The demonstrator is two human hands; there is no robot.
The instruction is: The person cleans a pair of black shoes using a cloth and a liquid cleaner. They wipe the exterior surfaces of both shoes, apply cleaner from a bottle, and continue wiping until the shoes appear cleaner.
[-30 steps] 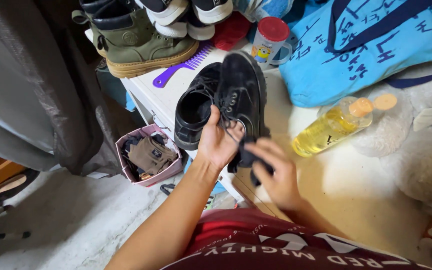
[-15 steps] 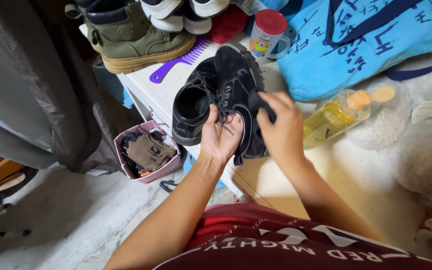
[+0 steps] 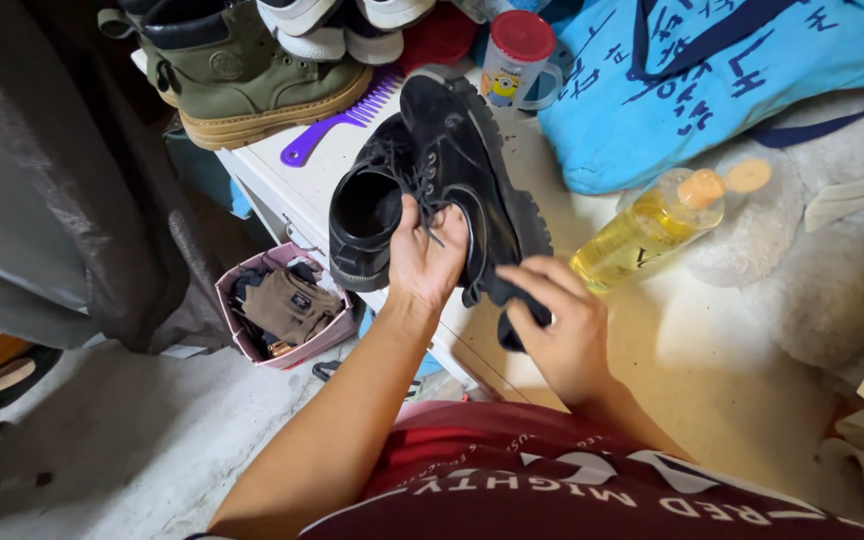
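Left hand (image 3: 428,258): grip closed on a black lace-up shoe (image 3: 472,180), fingers wrapped over the laced throat, thumb side toward the opening. The shoe is held up off the white worktop (image 3: 302,185), toe pointing away from the grip and its lugged sole turned to the right. A second black shoe (image 3: 367,215) sits just left of the grip, touching the held one, opening up; whether it rests on the worktop or is partly carried, I cannot tell.

Right hand (image 3: 552,325): grip closed narrow on a small dark cloth (image 3: 517,305), bunched, pressed at the heel end of the held shoe, just below and right of the left grip.

Handling, as judged: the shoe looks moderately heavy for one hand because of its thick rubber sole. The upper looks matte and nappy, suede-like, soft enough to give under the fingers; the sole is stiff. It seems neither slippery nor fragile. The best hold is across the throat or by the heel counter; loose laces may snag. The cloth is limp and light.

Beyond the grips: a clear bottle of yellow liquid (image 3: 642,235) with an orange cap lying to the right; a purple comb (image 3: 337,125), an olive boot (image 3: 252,75) with a tan sole, and a red-lidded cup (image 3: 515,60) further off.
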